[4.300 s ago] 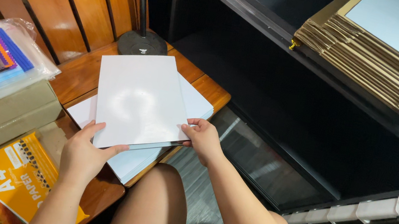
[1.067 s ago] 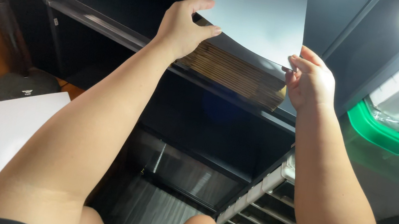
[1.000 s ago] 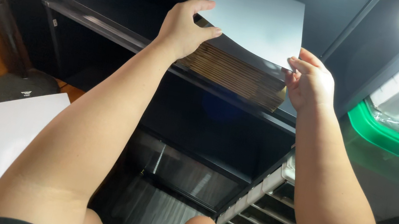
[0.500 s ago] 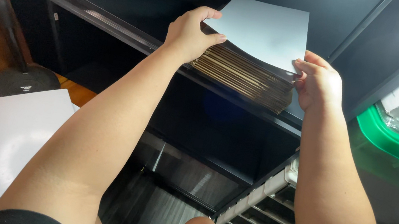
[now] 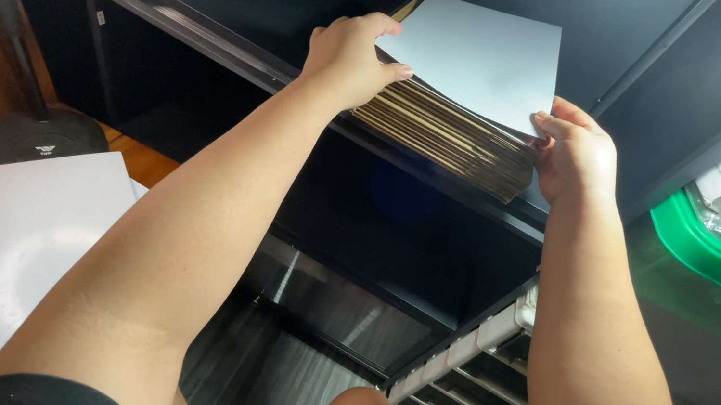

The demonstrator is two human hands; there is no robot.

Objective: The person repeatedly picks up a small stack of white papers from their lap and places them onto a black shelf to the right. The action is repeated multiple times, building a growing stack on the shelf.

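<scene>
On the dark shelf (image 5: 215,22), your left hand (image 5: 346,54) and right hand (image 5: 573,155) each pinch the white sheet (image 5: 478,56) atop the cardboard stack (image 5: 450,135); lift it level next.

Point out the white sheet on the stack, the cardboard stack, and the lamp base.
White sheet (image 5: 478,56), head view, middle of its top face.
Cardboard stack (image 5: 450,135), head view, front edge of the layers.
Lamp base (image 5: 40,137), head view, top of the round foot.
</scene>
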